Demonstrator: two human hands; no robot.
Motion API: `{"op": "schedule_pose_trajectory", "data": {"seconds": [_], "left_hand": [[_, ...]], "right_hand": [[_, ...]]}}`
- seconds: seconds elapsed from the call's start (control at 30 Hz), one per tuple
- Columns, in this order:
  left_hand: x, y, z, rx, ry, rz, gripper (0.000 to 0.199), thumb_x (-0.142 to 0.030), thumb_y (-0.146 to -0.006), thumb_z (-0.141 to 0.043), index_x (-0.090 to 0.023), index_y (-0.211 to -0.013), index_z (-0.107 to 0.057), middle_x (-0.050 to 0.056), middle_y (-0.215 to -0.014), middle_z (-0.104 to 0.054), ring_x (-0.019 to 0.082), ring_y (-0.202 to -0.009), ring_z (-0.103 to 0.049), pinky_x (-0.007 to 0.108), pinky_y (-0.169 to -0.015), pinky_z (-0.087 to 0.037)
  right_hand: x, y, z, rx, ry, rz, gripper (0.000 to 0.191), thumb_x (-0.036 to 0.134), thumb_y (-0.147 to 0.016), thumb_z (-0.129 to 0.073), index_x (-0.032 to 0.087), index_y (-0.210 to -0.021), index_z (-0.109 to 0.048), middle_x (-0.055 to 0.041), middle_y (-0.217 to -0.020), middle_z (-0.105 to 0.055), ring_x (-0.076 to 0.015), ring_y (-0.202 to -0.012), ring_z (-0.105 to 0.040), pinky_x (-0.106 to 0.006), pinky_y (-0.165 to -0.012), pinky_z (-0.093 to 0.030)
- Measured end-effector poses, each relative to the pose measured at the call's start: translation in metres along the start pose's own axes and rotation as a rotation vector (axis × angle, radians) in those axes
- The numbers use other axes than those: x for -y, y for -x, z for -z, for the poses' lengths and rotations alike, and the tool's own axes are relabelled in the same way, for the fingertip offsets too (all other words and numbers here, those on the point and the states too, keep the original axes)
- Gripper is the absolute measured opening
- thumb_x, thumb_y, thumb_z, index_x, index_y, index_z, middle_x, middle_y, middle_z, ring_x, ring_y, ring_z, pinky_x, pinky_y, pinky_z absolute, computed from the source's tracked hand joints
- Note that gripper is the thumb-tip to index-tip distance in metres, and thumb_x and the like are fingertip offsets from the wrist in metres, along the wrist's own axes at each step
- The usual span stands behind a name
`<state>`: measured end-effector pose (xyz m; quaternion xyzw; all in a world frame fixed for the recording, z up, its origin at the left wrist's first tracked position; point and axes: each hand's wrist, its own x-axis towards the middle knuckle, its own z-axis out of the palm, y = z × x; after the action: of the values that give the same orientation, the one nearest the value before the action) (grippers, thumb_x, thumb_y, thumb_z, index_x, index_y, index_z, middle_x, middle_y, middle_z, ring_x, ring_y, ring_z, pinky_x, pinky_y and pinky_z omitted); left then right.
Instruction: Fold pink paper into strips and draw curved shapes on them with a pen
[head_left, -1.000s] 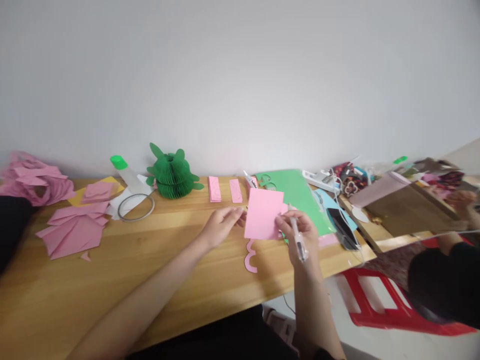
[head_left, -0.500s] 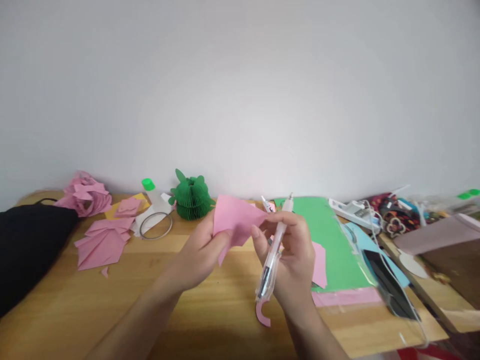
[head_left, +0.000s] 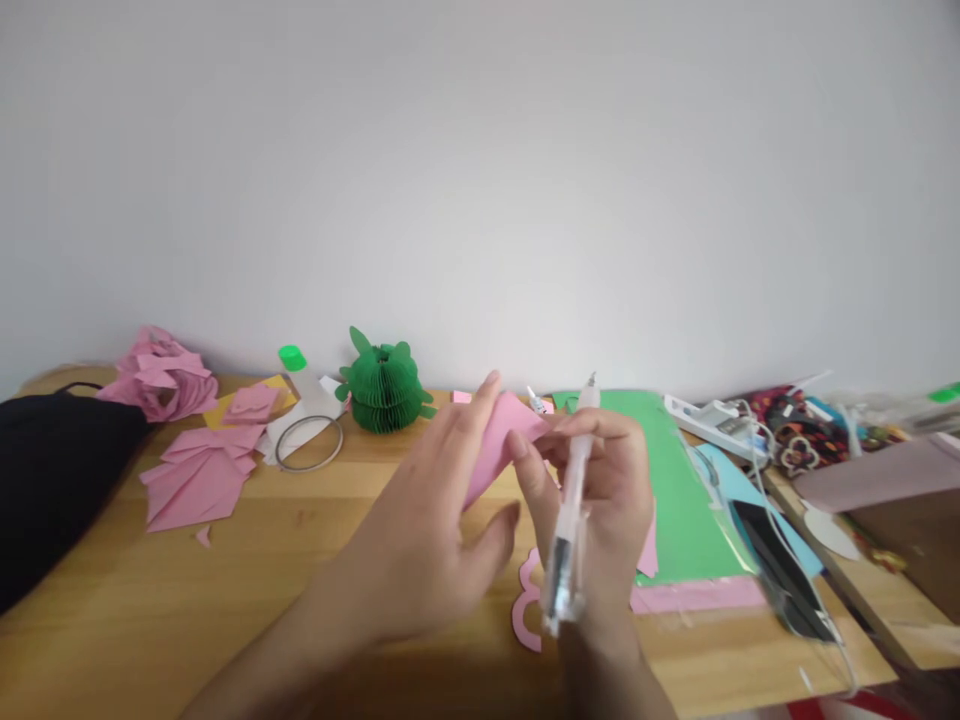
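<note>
A folded piece of pink paper (head_left: 495, 455) is up in front of me above the wooden table. My right hand (head_left: 600, 490) pinches its right corner between thumb and index finger, and a clear ballpoint pen (head_left: 574, 485) lies across the same hand, tip up. My left hand (head_left: 431, 530) is at the paper's left side, fingers stretched and thumb apart; part of the paper is hidden behind it. Below the hands, a curvy pink paper cutout (head_left: 523, 610) rests on the table, partly covered by the pen.
A green honeycomb paper ball (head_left: 385, 390), a green-capped bottle (head_left: 298, 375), a metal ring (head_left: 281, 455) and folded pink papers (head_left: 202, 480) are to the left. Black cloth (head_left: 60, 480) covers the left edge. Rightward are a green sheet (head_left: 682, 510), a power strip (head_left: 712, 425) and a cable.
My left hand has let go of the paper's left side and opened, its fingers now stretched up along it. The paper looks narrower. My right hand keeps its pinch and the pen.
</note>
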<state>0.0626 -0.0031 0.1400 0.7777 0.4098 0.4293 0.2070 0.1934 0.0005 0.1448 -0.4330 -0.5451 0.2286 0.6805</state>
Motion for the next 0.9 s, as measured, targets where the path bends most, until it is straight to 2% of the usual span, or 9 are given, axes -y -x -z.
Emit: {"op": "schedule_pose_trajectory", "data": {"seconds": [0.07,0.13,0.2,0.23,0.4,0.6,0.77,0.9], "left_hand": [[-0.001,0.002,0.006,0.027,0.219,0.119,0.064,-0.030,-0.092,-0.061,-0.032,-0.150,-0.034,0.008,-0.146,-0.051,0.025,-0.130,-0.054,0.037,-0.103,-0.051],[-0.001,0.000,0.012,0.020,0.428,0.261,0.044,-0.034,-0.094,-0.060,-0.031,-0.137,-0.053,0.005,-0.133,-0.063,0.021,-0.115,-0.065,0.027,-0.088,-0.058],[-0.001,-0.003,0.015,0.022,0.562,0.376,0.034,-0.035,-0.093,-0.062,-0.029,-0.126,-0.062,0.005,-0.118,-0.072,0.018,-0.100,-0.071,0.020,-0.074,-0.059],[-0.001,-0.005,0.016,0.032,0.615,0.406,0.032,-0.035,-0.093,-0.063,-0.028,-0.123,-0.065,0.004,-0.113,-0.074,0.017,-0.096,-0.072,0.019,-0.071,-0.059],[-0.004,-0.009,0.015,0.100,0.793,0.428,0.025,-0.029,-0.092,-0.063,-0.023,-0.115,-0.069,0.003,-0.099,-0.077,0.015,-0.083,-0.074,0.019,-0.071,-0.060],[-0.004,-0.008,0.014,0.177,0.958,0.481,0.023,-0.029,-0.092,-0.064,-0.026,-0.115,-0.069,0.001,-0.091,-0.077,0.012,-0.072,-0.073,0.017,-0.066,-0.060],[-0.004,-0.006,0.014,0.180,0.908,0.471,0.017,-0.037,-0.092,-0.065,-0.024,-0.101,-0.072,0.000,-0.078,-0.076,0.012,-0.067,-0.072,0.017,-0.059,-0.057],[-0.006,-0.005,0.013,0.159,0.891,0.494,0.022,-0.040,-0.093,-0.062,-0.024,-0.103,-0.073,-0.001,-0.072,-0.074,0.012,-0.061,-0.070,0.016,-0.052,-0.055]], "right_hand": [[0.001,-0.003,0.002,0.022,-0.034,0.007,0.027,0.012,-0.077,-0.075,0.026,-0.089,-0.054,0.0058,-0.079,-0.060,-0.0079,-0.064,-0.060,-0.019,-0.056,-0.054],[0.002,-0.006,0.004,0.054,-0.062,0.012,0.030,0.010,-0.075,-0.075,0.026,-0.089,-0.054,0.0069,-0.077,-0.059,-0.0074,-0.063,-0.060,-0.019,-0.057,-0.054],[0.005,-0.007,0.007,0.080,-0.079,0.000,0.032,0.008,-0.074,-0.075,0.026,-0.090,-0.054,0.0067,-0.079,-0.061,-0.0072,-0.063,-0.060,-0.019,-0.057,-0.055],[0.006,-0.007,0.008,0.087,-0.083,-0.005,0.033,0.007,-0.074,-0.075,0.026,-0.091,-0.054,0.0063,-0.081,-0.063,-0.0072,-0.064,-0.060,-0.019,-0.058,-0.055],[0.009,-0.008,0.014,0.064,-0.114,0.020,0.032,0.007,-0.079,-0.072,0.027,-0.095,-0.053,0.0049,-0.082,-0.069,-0.0096,-0.066,-0.063,-0.023,-0.060,-0.056],[0.008,-0.006,0.020,0.072,-0.053,0.006,0.031,0.010,-0.080,-0.074,0.028,-0.096,-0.055,0.0043,-0.083,-0.070,-0.0129,-0.074,-0.067,-0.027,-0.063,-0.057],[0.009,-0.004,0.022,0.137,0.009,0.011,0.028,0.015,-0.079,-0.076,0.029,-0.094,-0.058,0.0039,-0.082,-0.069,-0.0157,-0.074,-0.069,-0.030,-0.063,-0.059],[0.012,-0.005,0.022,0.177,0.013,0.052,0.029,0.015,-0.079,-0.077,0.029,-0.096,-0.059,0.0037,-0.082,-0.069,-0.0157,-0.076,-0.069,-0.029,-0.063,-0.059]]}}
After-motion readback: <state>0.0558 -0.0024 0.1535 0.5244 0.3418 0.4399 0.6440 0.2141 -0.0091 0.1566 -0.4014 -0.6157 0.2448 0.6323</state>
